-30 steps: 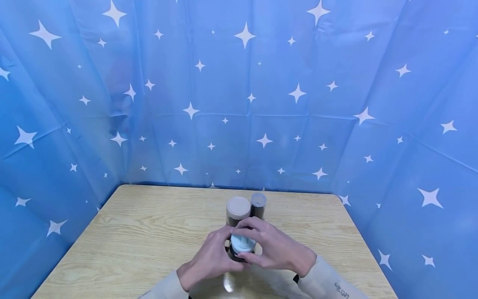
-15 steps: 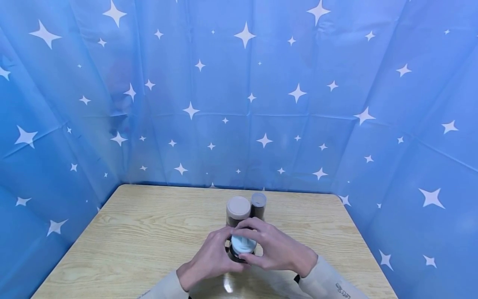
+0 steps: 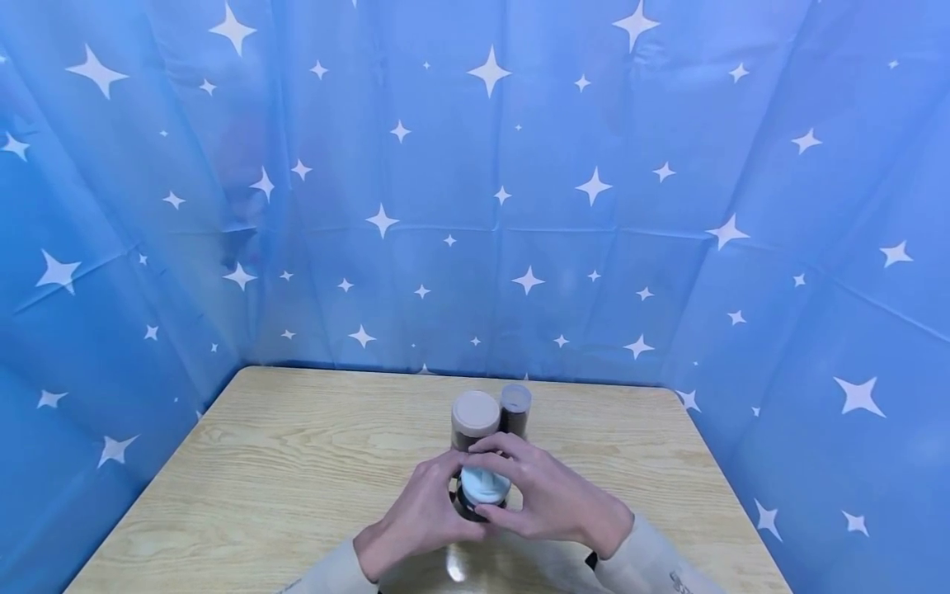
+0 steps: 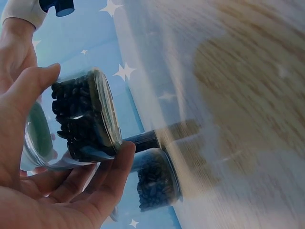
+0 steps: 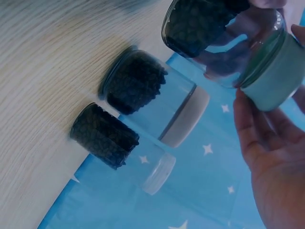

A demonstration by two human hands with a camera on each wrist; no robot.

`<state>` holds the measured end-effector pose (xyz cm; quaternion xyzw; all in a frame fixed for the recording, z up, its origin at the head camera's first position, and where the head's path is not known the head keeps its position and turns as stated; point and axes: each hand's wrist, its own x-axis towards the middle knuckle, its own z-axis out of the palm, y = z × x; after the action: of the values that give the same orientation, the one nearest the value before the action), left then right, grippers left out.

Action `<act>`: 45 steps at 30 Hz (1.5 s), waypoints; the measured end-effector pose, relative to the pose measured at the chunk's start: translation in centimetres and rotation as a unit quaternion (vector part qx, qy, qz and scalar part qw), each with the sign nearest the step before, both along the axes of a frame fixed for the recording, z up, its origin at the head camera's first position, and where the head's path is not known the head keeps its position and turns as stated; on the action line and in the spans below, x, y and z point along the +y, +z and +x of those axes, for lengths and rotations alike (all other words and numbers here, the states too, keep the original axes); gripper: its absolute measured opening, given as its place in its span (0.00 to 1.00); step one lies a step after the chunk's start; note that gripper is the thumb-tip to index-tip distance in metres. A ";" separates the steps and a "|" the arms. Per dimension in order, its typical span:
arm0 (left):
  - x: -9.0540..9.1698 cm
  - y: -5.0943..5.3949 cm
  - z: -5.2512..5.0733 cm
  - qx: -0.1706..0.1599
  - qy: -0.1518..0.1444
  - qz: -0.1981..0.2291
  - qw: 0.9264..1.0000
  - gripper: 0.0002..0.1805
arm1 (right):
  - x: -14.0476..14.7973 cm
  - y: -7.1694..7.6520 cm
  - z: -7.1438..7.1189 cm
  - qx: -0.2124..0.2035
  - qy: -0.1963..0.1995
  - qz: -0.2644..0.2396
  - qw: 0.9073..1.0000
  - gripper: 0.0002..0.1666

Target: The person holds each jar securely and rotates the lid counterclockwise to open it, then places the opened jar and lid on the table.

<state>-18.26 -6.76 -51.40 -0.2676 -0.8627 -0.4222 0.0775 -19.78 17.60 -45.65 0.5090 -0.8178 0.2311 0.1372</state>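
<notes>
A clear glass jar (image 4: 78, 114) partly filled with dark beans is gripped around its body by my left hand (image 3: 423, 513) (image 4: 57, 191), clear of the table in the left wrist view. Its light green lid (image 3: 484, 485) (image 5: 276, 71) sits on the jar's mouth, and the fingers and thumb of my right hand (image 3: 552, 493) (image 5: 281, 162) curl round its rim. Behind it stand a jar with a pale lid (image 3: 475, 412) (image 5: 186, 117) and a slimmer jar with a translucent lid (image 3: 515, 398) (image 5: 159, 172), both upright and holding dark contents.
The wooden table (image 3: 297, 445) reaches back to a blue curtain (image 3: 445, 165) with white stars, which hangs behind it and along both sides. The two standing jars are close together, just beyond my hands.
Both hands keep the same hold on the jar and lid. The head view has shifted very slightly; the two jars behind stay in place.
</notes>
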 end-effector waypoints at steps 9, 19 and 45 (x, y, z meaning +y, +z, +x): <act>0.2 0.2 0.1 0.026 0.012 -0.001 1.000 0.44 | -0.9 -0.3 0.7 0.049 -0.047 -0.014 0.998 0.40; 0.3 0.4 0.0 0.030 0.028 -0.009 0.999 0.43 | -1.8 -1.3 1.3 0.087 -0.116 -0.050 0.988 0.40; 0.5 0.2 0.1 0.035 0.025 -0.007 0.999 0.40 | -2.2 -2.6 2.1 0.089 -0.144 -0.068 0.983 0.33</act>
<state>-18.18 -6.30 -51.15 -0.2613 -0.8688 -0.4042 0.1165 -17.68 15.45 -48.26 0.3937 -0.8495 0.2176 0.2757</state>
